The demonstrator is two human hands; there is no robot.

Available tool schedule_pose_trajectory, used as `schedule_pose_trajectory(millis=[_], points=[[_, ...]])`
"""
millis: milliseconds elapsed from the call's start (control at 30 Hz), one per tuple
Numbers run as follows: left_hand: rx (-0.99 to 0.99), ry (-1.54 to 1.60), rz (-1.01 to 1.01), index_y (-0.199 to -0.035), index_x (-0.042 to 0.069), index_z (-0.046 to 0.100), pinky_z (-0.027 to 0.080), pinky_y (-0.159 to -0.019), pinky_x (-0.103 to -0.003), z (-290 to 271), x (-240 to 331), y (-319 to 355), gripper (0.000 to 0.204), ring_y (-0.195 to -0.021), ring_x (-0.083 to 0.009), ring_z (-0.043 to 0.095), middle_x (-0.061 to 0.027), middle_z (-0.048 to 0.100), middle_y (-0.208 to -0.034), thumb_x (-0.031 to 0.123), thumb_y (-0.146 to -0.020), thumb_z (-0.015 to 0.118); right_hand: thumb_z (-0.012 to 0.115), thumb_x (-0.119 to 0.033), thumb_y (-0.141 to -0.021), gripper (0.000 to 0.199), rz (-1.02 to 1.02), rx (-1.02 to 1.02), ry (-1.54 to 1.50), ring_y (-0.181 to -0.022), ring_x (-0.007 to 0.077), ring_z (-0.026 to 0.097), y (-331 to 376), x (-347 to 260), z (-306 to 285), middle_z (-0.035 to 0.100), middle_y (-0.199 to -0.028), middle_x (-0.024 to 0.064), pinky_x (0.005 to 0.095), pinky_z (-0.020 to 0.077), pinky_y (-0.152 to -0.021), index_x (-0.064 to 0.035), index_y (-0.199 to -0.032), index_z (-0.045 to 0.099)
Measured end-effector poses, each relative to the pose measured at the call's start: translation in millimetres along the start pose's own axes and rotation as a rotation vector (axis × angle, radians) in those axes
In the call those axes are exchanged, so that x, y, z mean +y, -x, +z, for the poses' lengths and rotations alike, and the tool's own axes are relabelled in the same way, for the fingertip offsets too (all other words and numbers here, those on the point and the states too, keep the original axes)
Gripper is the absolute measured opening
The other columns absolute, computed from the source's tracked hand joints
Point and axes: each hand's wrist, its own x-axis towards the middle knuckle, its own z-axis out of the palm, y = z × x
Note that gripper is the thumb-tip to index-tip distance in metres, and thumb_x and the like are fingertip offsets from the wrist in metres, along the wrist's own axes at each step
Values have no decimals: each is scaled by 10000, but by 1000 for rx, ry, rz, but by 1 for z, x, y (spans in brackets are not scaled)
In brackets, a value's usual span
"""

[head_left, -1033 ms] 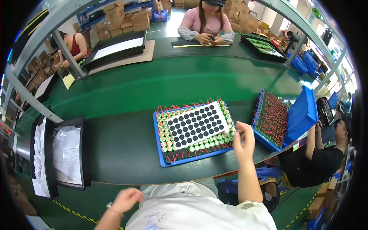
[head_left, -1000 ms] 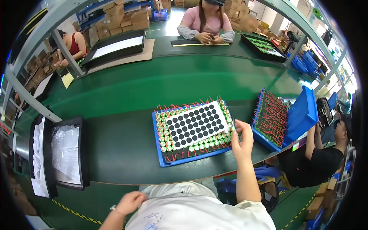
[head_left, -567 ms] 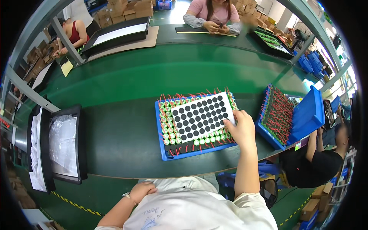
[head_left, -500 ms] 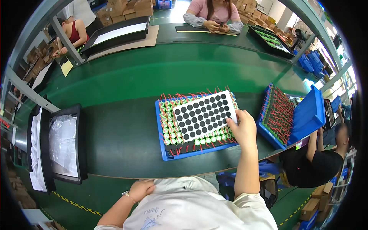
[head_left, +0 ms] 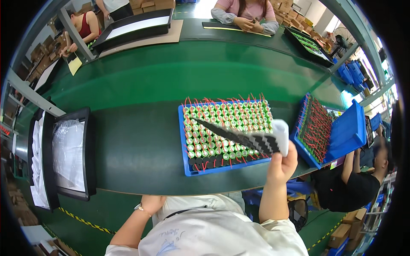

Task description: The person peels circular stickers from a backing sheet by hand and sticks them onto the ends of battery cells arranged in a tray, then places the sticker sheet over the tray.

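My right hand pinches the near right end of a white sheet with rows of round black stickers. The sheet is raised and tilted nearly edge-on, its right end curled over to the white side. Beneath it lies a blue tray packed with upright green battery cells, each row bearing thin red wires. Black discs cover the cells along the near row; the sheet hides part of the cells. My left hand rests against my waist, its fingers hidden by the shirt.
On the right, a second blue tray holds red-wired cells, with a tilted blue bin beside it. Black trays with plastic wrap and white sheets stand left. Across the green bench a person in pink works; another sits at right.
My right hand has turned the sticker sheet from lying face-up over the cells to tilted edge-on and curled, moving slightly right. My left hand has slid in against my waist.
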Motion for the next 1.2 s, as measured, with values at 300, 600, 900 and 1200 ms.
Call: schedule_pose_trajectory(millis=[300,600,900,1200], points=[[-419,802,1,-910,44,593,455,-727,-309,-66,45,64,143,-767,-183,532,-80,579,-827,180,-926,549,621,-123,-877,321,310,-463,-265,-888,176,608,43,-12,53,648,-1021,123,301,470,-777,42,-1149,579],[-351,725,-290,-944,41,567,459,-727,-294,-48,51,54,153,-779,-195,545,-78,582,-835,193,-930,574,639,-129,-825,337,213,-721,-57,-829,259,635,37,-10,73,662,-949,127,346,479,-723,-17,-1141,611],[-399,713,43,-878,53,558,432,-689,-274,-41,48,44,152,-742,-103,490,-14,551,-793,191,-941,558,614,-161,-874,309,296,-839,-16,-941,299,638,54,-6,75,660,-1041,135,376,491,-821,-38,-1158,606],[-279,522,-58,-950,53,629,482,-721,-408,-1,34,20,257,-782,-349,621,-167,651,-822,284,-923,520,619,-133,-873,314,334,-939,-53,-943,283,648,73,19,85,660,-1062,127,363,502,-805,-51,-1175,599]])
